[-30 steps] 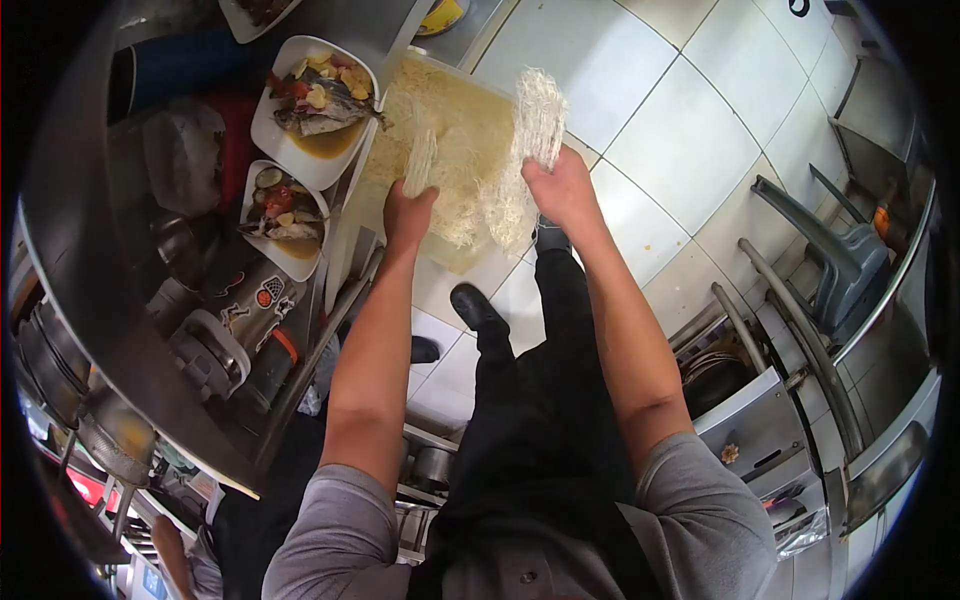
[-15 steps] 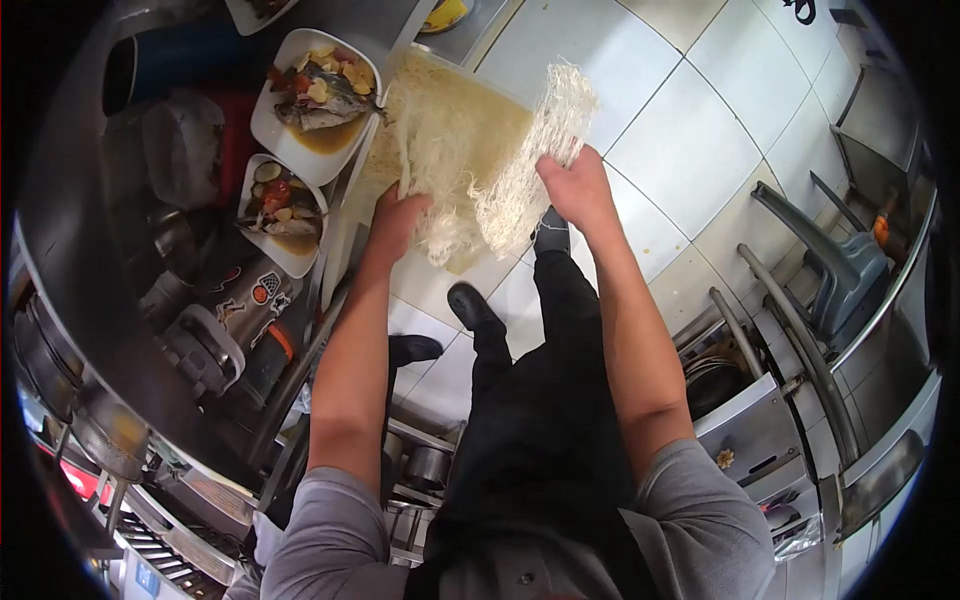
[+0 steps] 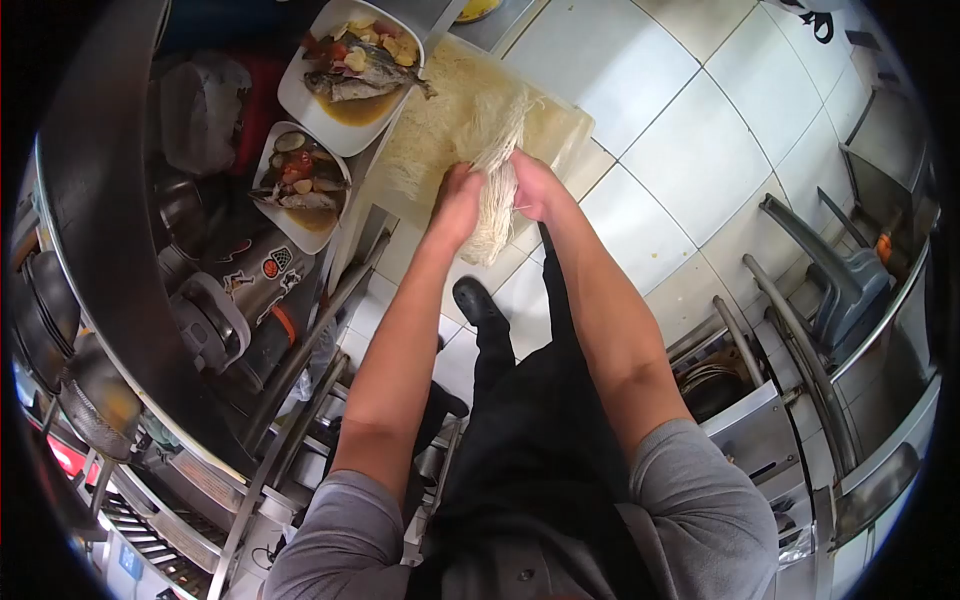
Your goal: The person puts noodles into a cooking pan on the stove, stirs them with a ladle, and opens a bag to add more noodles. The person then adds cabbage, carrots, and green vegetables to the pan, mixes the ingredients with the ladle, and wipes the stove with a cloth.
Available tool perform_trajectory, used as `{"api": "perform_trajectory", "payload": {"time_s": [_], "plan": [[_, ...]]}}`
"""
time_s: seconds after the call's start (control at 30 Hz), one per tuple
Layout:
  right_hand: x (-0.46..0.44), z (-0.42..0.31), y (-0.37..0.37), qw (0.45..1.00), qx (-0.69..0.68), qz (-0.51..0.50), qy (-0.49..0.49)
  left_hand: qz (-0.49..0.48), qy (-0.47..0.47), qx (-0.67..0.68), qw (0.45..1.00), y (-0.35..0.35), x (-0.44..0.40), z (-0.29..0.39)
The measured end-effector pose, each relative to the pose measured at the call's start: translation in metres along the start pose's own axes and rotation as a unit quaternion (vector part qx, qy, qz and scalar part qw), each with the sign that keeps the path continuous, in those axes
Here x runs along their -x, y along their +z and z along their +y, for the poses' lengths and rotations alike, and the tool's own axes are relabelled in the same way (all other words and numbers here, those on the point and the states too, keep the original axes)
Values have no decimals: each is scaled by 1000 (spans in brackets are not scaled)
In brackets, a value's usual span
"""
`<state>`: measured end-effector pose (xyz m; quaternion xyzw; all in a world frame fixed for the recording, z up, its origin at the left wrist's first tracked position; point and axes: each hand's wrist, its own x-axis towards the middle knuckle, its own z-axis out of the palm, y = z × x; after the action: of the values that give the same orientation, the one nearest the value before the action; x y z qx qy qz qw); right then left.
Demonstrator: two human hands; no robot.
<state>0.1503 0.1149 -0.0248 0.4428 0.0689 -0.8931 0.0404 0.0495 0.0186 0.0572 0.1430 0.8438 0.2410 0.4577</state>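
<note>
Pale cream bundle of thin, tangled noodle-like strands, just one, its ends frayed, hangs above the near part of one shallow translucent yellowish plastic tub. Two hands grasp it: the left hand grips its left side, the right hand its right, fingertips partly hidden. Left of the tub sit two white rounded-square dishes, each bearing fish, sliced vegetables and brown sauce; beyond lie white floor tiles
</note>
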Motion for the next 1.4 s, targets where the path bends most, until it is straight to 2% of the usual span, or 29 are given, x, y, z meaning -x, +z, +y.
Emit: {"api": "perform_trajectory", "payload": {"time_s": [0.03, 0.07, 0.1, 0.2, 0.23, 0.27, 0.3, 0.37, 0.43, 0.47, 0.5, 0.53, 0.57, 0.63, 0.7, 0.73, 0.77, 0.8, 0.83, 0.9, 1.03, 1.1, 1.13, 1.17, 1.2, 1.23, 1.3, 1.33, 1.4], "plan": [[7, -5, 7, 1000, 1, -1, 1, -50, -14, 114, 992, -8, -3, -7], [13, -12, 12, 1000, -17, -17, 15, -29, -2, 128, 991, -17, -5, -14], [19, -19, 18, 999, -35, -33, 26, -30, -2, 126, 992, -29, -9, -27], [8, -29, 33, 996, -31, -78, 22, -66, 116, 68, 989, -53, -24, -48], [9, -33, 44, 996, -34, -77, 21, -149, 7, 258, 955, -56, -32, -47], [10, -35, 57, 995, -10, -93, 23, -222, -105, 433, 868, -61, -35, -49], [5, -34, 62, 994, 13, -109, 24, -223, -107, 430, 868, -67, -35, -49], [-7, -37, 62, 987, -19, -150, 50, -293, -146, 476, 816, -77, -32, -47], [-6, -46, 59, 959, -46, -274, 59, -295, -156, 510, 793, -76, -19, -53], [-2, -44, 56, 983, -29, -180, 12, -295, -130, 550, 771, -73, -15, -62], [-2, -40, 48, 983, -30, -180, 11, -294, -103, 588, 746, -73, -11, -68], [-5, -32, 35, 963, 250, -29, -96, -211, -148, 588, 767, -71, 4, -56], [-9, -22, 25, 834, 502, 126, -192, -211, -148, 587, 767, -72, 6, -65], [4, 2, 23, 652, 747, 50, -122, -230, -163, 586, 759, -71, 6, -82], [4, 28, 36, 540, 841, -2, -45, -199, -174, 560, 785, -74, 22, -88], [2, 43, 39, 542, 839, -3, -45, -243, -140, 583, 763, -78, 27, -94], [0, 58, 42, 535, 840, 12, -94, -287, -107, 602, 737, -80, 34, -100], [-4, 66, 42, 525, 838, 28, -144, -253, -126, 603, 746, -84, 48, -99], [-9, 67, 41, 529, 836, 28, -146, -253, -127, 600, 748, -85, 57, -99], [-21, 71, 38, 483, 852, 43, -195, -243, -148, 650, 705, -87, 74, -101], [-48, 83, 24, 535, 833, 60, -131, -262, -136, 650, 700, -88, 89, -109], [-54, 86, 16, 546, 815, 18, -191, -245, -145, 654, 700, -85, 93, -113], [-55, 87, 18, 545, 816, 18, -191, -230, -153, 657, 701, -84, 94, -113], [-57, 89, 22, 575, 797, 42, -177, -230, -151, 658, 701, -84, 94, -115], [-56, 89, 25, 605, 777, 67, -162, -229, -146, 634, 724, -84, 93, -122], [-63, 95, 19, 605, 777, 68, -163, -227, -142, 608, 747, -84, 93, -127], [-72, 92, 10, 623, 755, 26, -202, -233, -124, 622, 737, -82, 90, -132], [-74, 86, 7, 622, 756, 27, -203, -233, -132, 632, 727, -81, 90, -133], [-79, 71, 2, 658, 704, 51, -261, -232, -141, 643, 716, -80, 93, -133]]}}
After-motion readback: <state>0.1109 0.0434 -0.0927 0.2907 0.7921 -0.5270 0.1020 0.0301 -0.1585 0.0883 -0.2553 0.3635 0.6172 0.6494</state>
